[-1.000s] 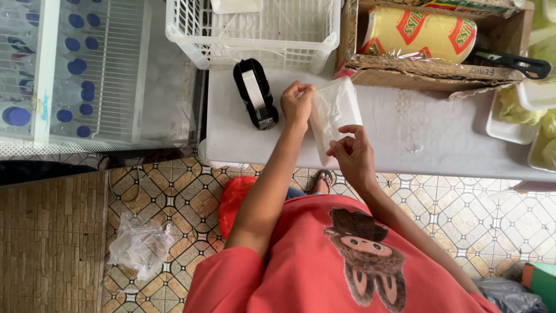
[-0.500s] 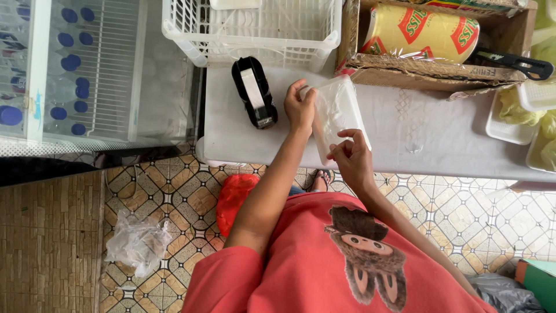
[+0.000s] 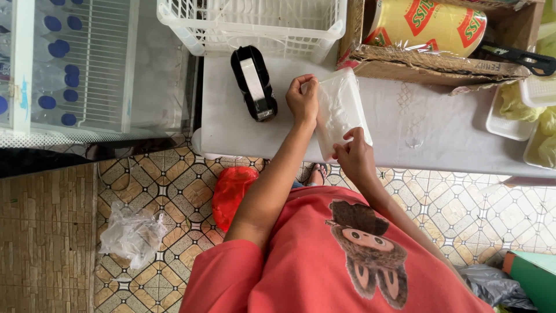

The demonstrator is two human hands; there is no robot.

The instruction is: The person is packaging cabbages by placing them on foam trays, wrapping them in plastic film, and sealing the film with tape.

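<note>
Both my hands hold a white foam tray wrapped in clear film (image 3: 341, 110) just above the white table (image 3: 417, 133). My left hand (image 3: 303, 99) grips its far left corner, fingers curled over the edge. My right hand (image 3: 353, 156) pinches the near edge of the tray. A black tape dispenser (image 3: 255, 84) with a white roll lies on the table just left of my left hand. I wear a red shirt with a brown cartoon figure.
A white plastic basket (image 3: 255, 23) stands at the table's back. A cardboard box (image 3: 428, 58) holds a yellow film roll (image 3: 428, 23). White trays of greens (image 3: 521, 110) sit at right. A glass-fronted cooler (image 3: 75, 64) stands left. Red bag (image 3: 231, 194) and clear bag (image 3: 130, 235) lie on the tiled floor.
The wrapped tray has tilted flatter toward the table, and my left hand has shifted along its far corner. My right hand stays on the near edge.
</note>
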